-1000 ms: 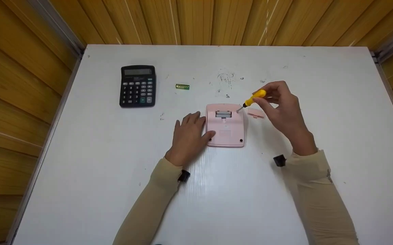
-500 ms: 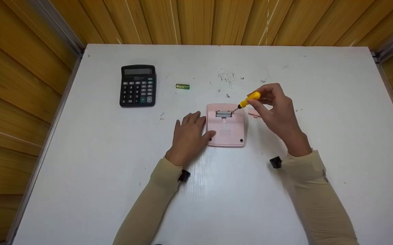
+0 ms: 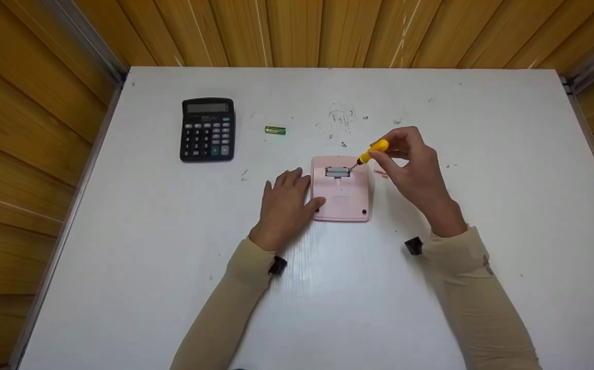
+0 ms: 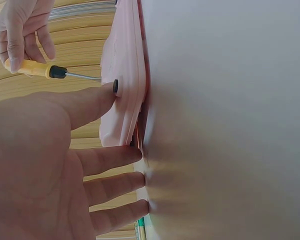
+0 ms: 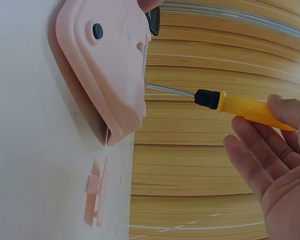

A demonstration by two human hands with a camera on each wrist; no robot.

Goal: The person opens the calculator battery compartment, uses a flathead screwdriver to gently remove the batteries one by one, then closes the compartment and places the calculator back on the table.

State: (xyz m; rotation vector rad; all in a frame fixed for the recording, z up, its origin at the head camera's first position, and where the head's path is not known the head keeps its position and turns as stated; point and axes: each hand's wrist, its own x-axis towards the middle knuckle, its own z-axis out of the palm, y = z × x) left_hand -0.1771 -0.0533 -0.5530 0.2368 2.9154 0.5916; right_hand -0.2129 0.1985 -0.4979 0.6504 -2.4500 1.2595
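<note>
A pink device (image 3: 345,205) lies back side up on the white table, two grey batteries (image 3: 338,172) in its uncovered compartment. My left hand (image 3: 284,210) rests along its left edge, thumb on the back near a black foot (image 4: 115,86), fingers spread on the table. Between thumb and fingers, my right hand (image 3: 415,174) pinches the yellow handle of a screwdriver (image 5: 250,109). The screwdriver's tip is at the right end of the battery compartment; exact contact is hidden in the wrist views. Right of the device lies a small pink cover (image 5: 101,192), partly hidden by my right hand in the head view.
A black calculator (image 3: 208,129) lies face up at the back left of the white table (image 3: 137,231). A green battery (image 3: 275,130) lies between it and the pink device. Wooden slatted panels (image 3: 297,31) stand behind the table.
My right hand has moved left, bringing the screwdriver tip from the pink back near the device's right edge to the compartment's right end. My left hand has stayed in place.
</note>
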